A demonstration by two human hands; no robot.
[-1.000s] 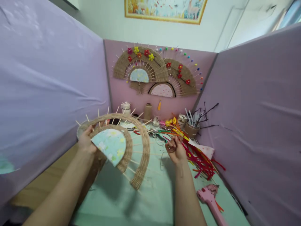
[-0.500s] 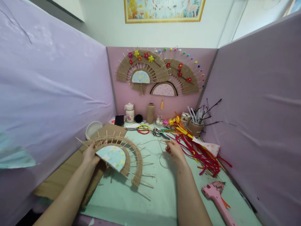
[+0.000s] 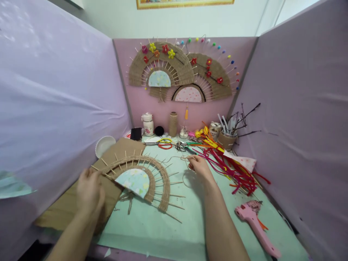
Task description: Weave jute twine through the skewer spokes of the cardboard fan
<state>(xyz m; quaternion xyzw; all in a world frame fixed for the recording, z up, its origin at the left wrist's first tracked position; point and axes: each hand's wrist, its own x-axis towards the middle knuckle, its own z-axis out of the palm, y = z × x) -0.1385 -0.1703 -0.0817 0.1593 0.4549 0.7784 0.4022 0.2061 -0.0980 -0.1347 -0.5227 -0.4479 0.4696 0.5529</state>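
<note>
A half-round woven fan (image 3: 165, 188) of thin sticks and brown twine has a pale-blue flowered half-disc (image 3: 134, 181) at its centre. It is tilted, with bare stick ends jutting out to the right. My left hand (image 3: 89, 186) is closed at the fan's left end, pinching around the outer stick; its fingertips are partly hidden and slightly blurred. To the right of the fan, my right hand (image 3: 199, 167) pinches a thin strand of twine (image 3: 174, 157), which runs left to the fan's rim and loops below the hand.
Brown cardboard (image 3: 127, 146) lies at left beside a white bowl (image 3: 104, 146). Scissors (image 3: 164, 143), a twine spool (image 3: 173, 124) and a jar (image 3: 148, 124) stand or lie behind. Pipe cleaners (image 3: 239, 174) and a pink glue gun (image 3: 255, 224) are at right. Decorated fans (image 3: 172, 59) hang on the back panel.
My left hand has slid left from beside the flowered half-disc to the fan's outer end. The fan now sits lower against the cardboard and table; my right hand still holds the twine.
</note>
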